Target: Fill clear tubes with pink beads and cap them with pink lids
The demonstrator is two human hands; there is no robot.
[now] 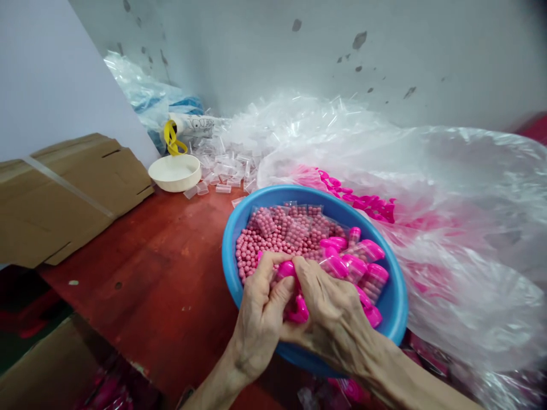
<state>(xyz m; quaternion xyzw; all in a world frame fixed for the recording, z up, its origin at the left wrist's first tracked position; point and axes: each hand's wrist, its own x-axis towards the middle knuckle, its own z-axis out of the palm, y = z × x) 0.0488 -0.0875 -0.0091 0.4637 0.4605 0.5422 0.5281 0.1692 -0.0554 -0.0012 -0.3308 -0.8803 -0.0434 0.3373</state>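
Over the front of a blue basin [233, 245], my two hands meet around a bright pink plastic cap [285, 270]. My left hand [261, 310] pinches it between thumb and forefinger. From the other side, the fingers of my right hand [335, 304] close on the same piece; whatever joins it below is mostly hidden. A second pink cap [298, 311] shows under my right fingers. Loose pink beads [250, 250] fill the basin's left side, with bead-filled clear tubes [265, 221] on top. Pink-capped bead tubes [354, 265] are heaped at its right.
A large clear plastic bag [461, 188] of pink caps [371, 206] lies right of the basin. Behind are loose clear tubes [226, 168], a white dish [175, 173] and a yellow strap [171, 139]. Flattened cardboard [72, 199] lies left on the red table [162, 267].
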